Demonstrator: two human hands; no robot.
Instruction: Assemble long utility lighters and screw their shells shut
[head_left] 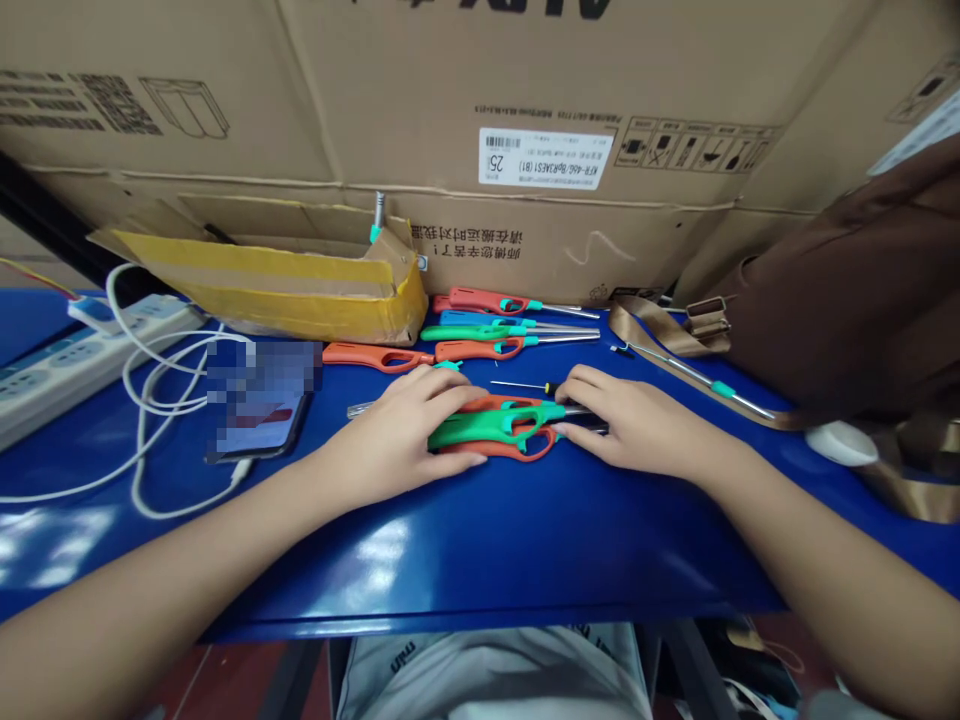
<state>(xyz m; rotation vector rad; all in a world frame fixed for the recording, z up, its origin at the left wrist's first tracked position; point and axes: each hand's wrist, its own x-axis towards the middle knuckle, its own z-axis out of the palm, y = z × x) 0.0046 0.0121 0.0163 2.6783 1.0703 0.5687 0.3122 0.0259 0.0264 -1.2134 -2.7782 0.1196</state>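
A small pile of long-nosed gas lighters lies on the blue table in front of me. A green lighter [484, 428] is on top, with an orange lighter [536, 447] under its near edge and more orange behind. My left hand [401, 430] is closed round the handle ends, thumb along the near side. Around the metal barrels at the other end, my right hand [626, 415] is closed, its fingertips partly hiding them. Just behind the right fingers lies a thin screwdriver [521, 385]. Farther back are several more lighters, among them a green one [465, 332] and a red one [487, 300].
A yellow-taped cardboard box [300, 300] stands back left, a phone [262, 405] on a white cable before it. At far left is a power strip [90, 350]. A brown bag [847, 270] with straps sits right, near a white mouse-like object [841, 443]. Large cartons [375, 120] wall the back.
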